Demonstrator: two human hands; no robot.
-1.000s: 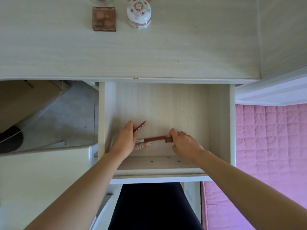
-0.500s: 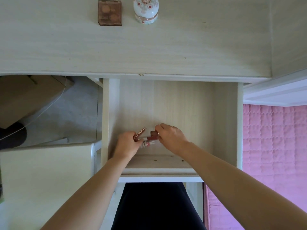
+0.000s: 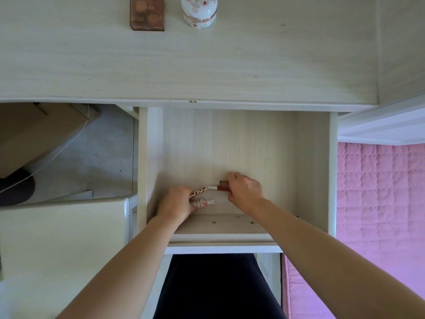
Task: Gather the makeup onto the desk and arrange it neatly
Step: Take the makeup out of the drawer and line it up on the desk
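Both hands are inside the open drawer (image 3: 311, 171) under the desk (image 3: 230, 65). My left hand (image 3: 176, 203) grips two slim makeup sticks: a red one with pale letters (image 3: 199, 191) and a white patterned one (image 3: 203, 203). My right hand (image 3: 245, 192) pinches a dark red lip-gloss tube (image 3: 222, 186) by its cap end; its white tip points toward the left hand. On the desktop at the far edge sit a brown compact palette (image 3: 147, 13) and a white flowered jar (image 3: 199, 11).
A cardboard box (image 3: 39, 132) and a thin cable lie on the floor at left, beside a white cabinet top (image 3: 62, 238). A pink quilted bed (image 3: 379, 203) lies to the right. My dark-clothed lap (image 3: 216, 286) is below the drawer front.
My right hand has slid left with the red tube toward my left hand. The left hand has gathered the two sticks and stayed near the drawer's front left.
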